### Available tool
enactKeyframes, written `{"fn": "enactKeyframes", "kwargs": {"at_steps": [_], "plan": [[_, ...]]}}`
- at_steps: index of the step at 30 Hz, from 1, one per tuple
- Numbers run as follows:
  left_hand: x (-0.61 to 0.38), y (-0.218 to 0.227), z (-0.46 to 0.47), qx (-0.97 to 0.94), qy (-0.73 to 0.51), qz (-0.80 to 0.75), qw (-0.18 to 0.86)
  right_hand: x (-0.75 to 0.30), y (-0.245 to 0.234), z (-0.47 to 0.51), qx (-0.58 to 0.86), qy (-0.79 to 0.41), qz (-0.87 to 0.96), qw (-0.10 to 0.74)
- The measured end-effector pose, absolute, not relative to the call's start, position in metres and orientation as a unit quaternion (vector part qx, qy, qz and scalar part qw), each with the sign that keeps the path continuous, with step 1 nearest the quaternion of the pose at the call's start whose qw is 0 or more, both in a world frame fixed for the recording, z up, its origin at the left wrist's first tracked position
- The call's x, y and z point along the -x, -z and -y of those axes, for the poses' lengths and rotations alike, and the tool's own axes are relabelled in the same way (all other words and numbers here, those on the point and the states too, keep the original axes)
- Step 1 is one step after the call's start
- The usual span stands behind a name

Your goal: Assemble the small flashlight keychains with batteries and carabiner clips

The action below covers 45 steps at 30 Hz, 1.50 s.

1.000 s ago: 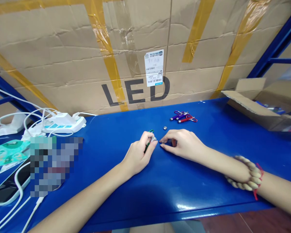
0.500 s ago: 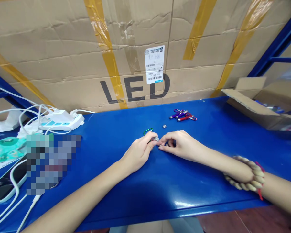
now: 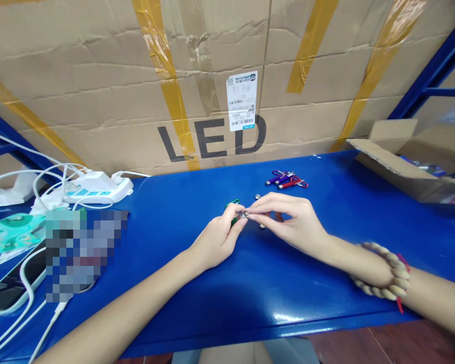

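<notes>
My left hand is closed around a small green keychain flashlight; its green carabiner clip sticks out above the fingers and its silver end points to the right. At that end, my right hand pinches a small silver button cell between thumb and fingertips, mostly covered by them. Below the right fingers another small silver piece lies on the table, probably button cells. A round silver cap rests just behind the right fingers.
Purple keychain flashlights and a red one lie farther back on the blue table. An open cardboard box stands at right. A power strip, cables and a phone crowd the left. A large carton walls the back.
My right hand has lifted from the small silver pieces on the table and moved up to the flashlight's end, with a button cell pinched in it. The left hand stays nearly still.
</notes>
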<state>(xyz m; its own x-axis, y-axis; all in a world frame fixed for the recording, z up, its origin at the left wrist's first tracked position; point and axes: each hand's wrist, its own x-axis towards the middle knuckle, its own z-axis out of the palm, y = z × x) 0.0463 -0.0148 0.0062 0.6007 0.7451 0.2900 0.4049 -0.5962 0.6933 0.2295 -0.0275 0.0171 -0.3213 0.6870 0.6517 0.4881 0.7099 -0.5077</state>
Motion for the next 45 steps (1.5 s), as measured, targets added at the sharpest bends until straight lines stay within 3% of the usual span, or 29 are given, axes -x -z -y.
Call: {"fn": "enactKeyframes", "kwargs": {"at_steps": [7,15,22,29,45], "plan": [[-0.046,-0.003,0.013,-0.843,-0.297,-0.351,0.278,-0.229,-0.017,0.027,0.371,-0.133,0.810,0.434],[-0.048,-0.002,0.011,-0.835,-0.287,-0.396,0.253,-0.238,-0.031,0.021,0.440,-0.156,0.821,0.328],[-0.049,-0.004,0.013,-0.816,-0.294,-0.436,0.240,-0.258,-0.034,0.005,0.526,-0.170,0.820,0.148],[-0.049,-0.003,0.011,-0.819,-0.302,-0.421,0.248,-0.252,-0.019,0.006,0.507,-0.195,0.819,0.183],[-0.050,-0.004,0.013,-0.822,-0.298,-0.410,0.259,-0.251,-0.023,0.008,0.515,-0.240,0.807,0.161]]}}
